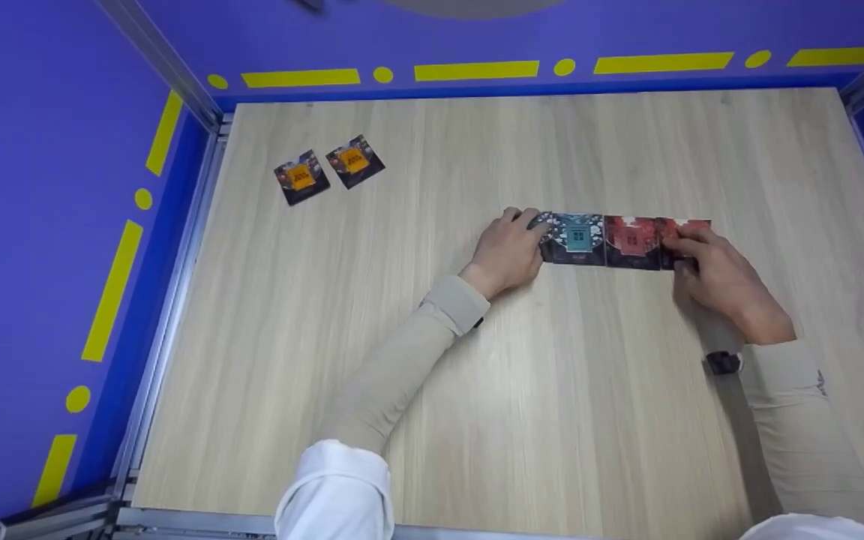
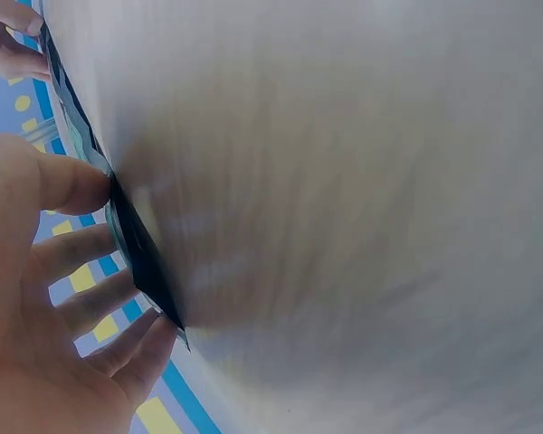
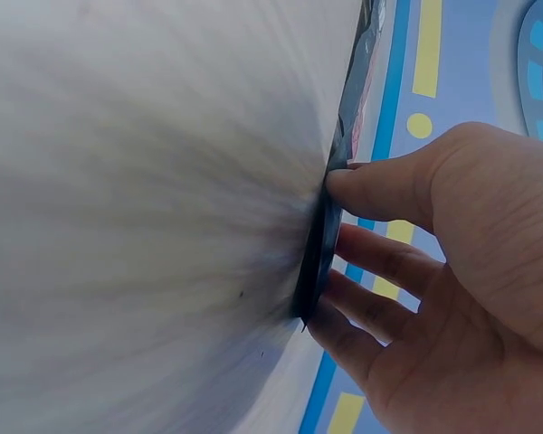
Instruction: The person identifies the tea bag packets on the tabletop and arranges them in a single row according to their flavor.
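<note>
A row of square printed cards lies on the wooden table, right of its middle. My left hand (image 1: pixel 509 251) holds the left-end teal card (image 1: pixel 544 238), mostly hidden under the fingers. In the left wrist view its thumb (image 2: pixel 77 183) is at the near edge and the fingers reach over the card. Beside it lies another teal card (image 1: pixel 578 239), then a red card (image 1: pixel 632 243). At the right end my right hand (image 1: pixel 724 275) grips a second red card (image 1: pixel 685 226), its thumb (image 3: pixel 380 192) on the near edge in the right wrist view.
Two square cards with orange centres, one (image 1: pixel 301 177) beside the other (image 1: pixel 355 161), lie at the table's back left. Blue walls (image 1: pixel 462 45) with yellow markings rise behind and to the left. A metal frame (image 1: pixel 177 300) runs along the left edge of the table (image 1: pixel 327 315).
</note>
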Motion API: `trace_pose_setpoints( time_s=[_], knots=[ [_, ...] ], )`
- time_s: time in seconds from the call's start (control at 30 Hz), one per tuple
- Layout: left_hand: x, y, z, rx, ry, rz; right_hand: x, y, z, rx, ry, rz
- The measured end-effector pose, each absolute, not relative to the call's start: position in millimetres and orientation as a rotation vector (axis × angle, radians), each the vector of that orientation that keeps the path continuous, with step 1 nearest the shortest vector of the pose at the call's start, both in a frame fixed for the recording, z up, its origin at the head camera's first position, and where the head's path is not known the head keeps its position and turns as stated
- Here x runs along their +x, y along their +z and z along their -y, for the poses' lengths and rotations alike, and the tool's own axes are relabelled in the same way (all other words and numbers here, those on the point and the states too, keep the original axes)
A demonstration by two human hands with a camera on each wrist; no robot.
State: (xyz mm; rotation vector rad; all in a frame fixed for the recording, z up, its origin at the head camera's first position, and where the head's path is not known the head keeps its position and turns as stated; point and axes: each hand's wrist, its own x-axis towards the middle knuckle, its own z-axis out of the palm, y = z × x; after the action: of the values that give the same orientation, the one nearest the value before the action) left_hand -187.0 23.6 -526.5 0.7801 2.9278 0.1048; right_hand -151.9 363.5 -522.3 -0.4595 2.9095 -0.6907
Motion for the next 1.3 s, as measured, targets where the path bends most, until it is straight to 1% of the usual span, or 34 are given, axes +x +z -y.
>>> trace_pose_setpoints(
  time_s=[0.43,0.8,1.0,1.3],
  knots=[
    [-186,-524,-23,0.783,0.142,-2.900,-152,-520,-363,-0.470,-0.702,-2.908],
    [-187,-515,-12,0.803,0.209,-2.917,-151,-522,-362,-0.456,-0.703,-2.929],
    [-194,-511,3,0.744,0.280,-2.926,-151,-522,-362,-0.431,-0.697,-2.918],
    [-216,-508,41,0.623,0.353,-2.990,-152,-523,-362,-0.436,-0.689,-2.914]
  ],
)
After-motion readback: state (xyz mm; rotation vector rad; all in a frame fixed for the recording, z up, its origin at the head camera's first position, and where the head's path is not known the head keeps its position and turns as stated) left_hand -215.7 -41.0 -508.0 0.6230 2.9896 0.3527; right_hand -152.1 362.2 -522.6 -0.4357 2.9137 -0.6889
